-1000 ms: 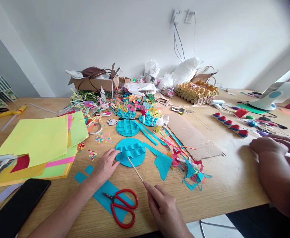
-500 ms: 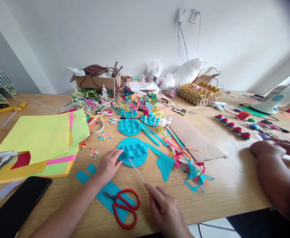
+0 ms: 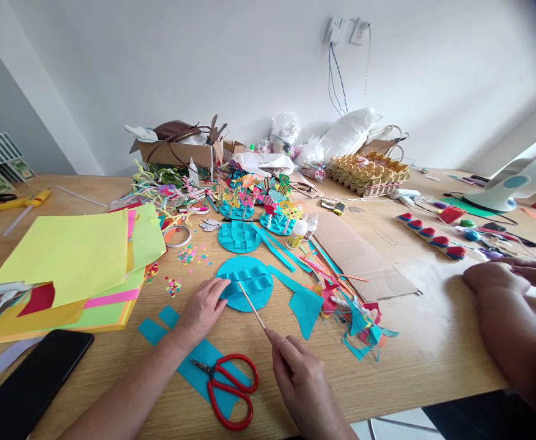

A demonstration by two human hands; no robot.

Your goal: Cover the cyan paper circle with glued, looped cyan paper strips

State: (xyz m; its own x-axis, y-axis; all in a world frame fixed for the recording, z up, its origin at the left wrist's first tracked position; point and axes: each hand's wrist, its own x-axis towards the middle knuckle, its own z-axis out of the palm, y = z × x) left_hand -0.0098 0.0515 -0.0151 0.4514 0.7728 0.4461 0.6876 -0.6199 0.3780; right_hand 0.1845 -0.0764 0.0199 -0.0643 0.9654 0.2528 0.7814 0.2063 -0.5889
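A blue paper disc [image 3: 244, 300] lies flat before me, with wavy blue strips raised across its middle. At the disc's left edge, my left hand [image 3: 206, 308] has its fingers closed on the end of a blue paper strip [image 3: 231, 292]. My right hand [image 3: 302, 373] grips a thin wooden stick [image 3: 253, 308], its tip against the strips on the disc. Between my forearms, red-handled scissors [image 3: 231, 388] rest on flat blue paper pieces [image 3: 198, 360]. A second blue disc [image 3: 239, 237] with woven strips sits just behind.
Coloured paper sheets [image 3: 66, 250] and a black phone [image 3: 38, 379] lie left. Glue bottles [image 3: 297, 233], a cardboard sheet [image 3: 363, 260] and paper scraps [image 3: 359, 321] are to the right. Another person's arm [image 3: 501, 311] rests on the table far right. Finished colourful pieces [image 3: 258, 192] stand behind.
The stick's tip has slid a little farther up the disc, onto the strips, and my right hand has shifted slightly forward. My left hand stays at the disc's left edge.
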